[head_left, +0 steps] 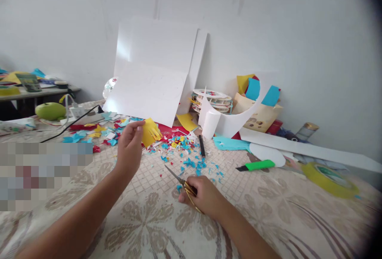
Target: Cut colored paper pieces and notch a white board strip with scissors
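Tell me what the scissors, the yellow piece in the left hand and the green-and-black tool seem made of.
Scissors: likely metal, with grey blades and glossy gold-toned handles.
Yellow piece: probably matte paper or thin card; one edge splays in strips.
Green-and-black tool: body perhaps plastic, bright and evenly coloured; black end's material unclear.

No readable lettering or numbers anywhere.

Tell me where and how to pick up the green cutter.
Grip the green cutter across its long handle, probably best from the near side: its narrow dark end points left, away from that grip, and oval white paper lies close behind.
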